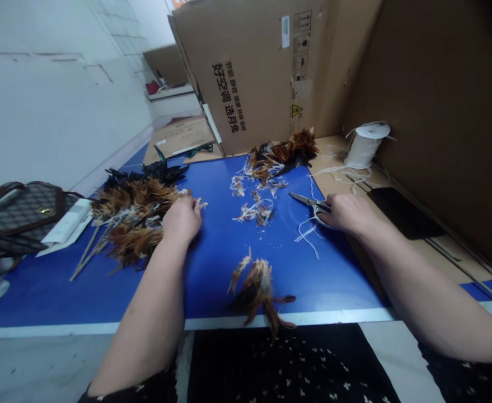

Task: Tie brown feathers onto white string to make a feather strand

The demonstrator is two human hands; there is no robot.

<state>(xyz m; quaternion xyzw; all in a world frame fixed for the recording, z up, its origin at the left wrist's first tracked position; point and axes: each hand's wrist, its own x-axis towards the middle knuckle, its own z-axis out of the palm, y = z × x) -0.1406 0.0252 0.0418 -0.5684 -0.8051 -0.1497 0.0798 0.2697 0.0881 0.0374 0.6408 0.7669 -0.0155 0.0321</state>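
Note:
My left hand (pixel 182 219) is closed in a pinch at the right side of a brown and black feather pile (pixel 134 210), with pale feather ends showing at its fingertips. My right hand (pixel 346 211) grips metal scissors (pixel 313 204), their blades pointing left over the blue table (pixel 212 246). White thread (pixel 308 232) lies by the scissors. Between my hands are trimmed feather bits (pixel 256 211). Nearer the front edge lies a small feather bunch (pixel 260 285). Another feather heap (pixel 285 154) sits at the back against the cardboard.
A white thread spool (pixel 365 146) stands at the right, near a black phone-like slab (pixel 405 211) and thin rods. A large cardboard box (pixel 254 67) walls off the back. At the left are a patterned handbag (pixel 27 210) and sticks (pixel 88 254).

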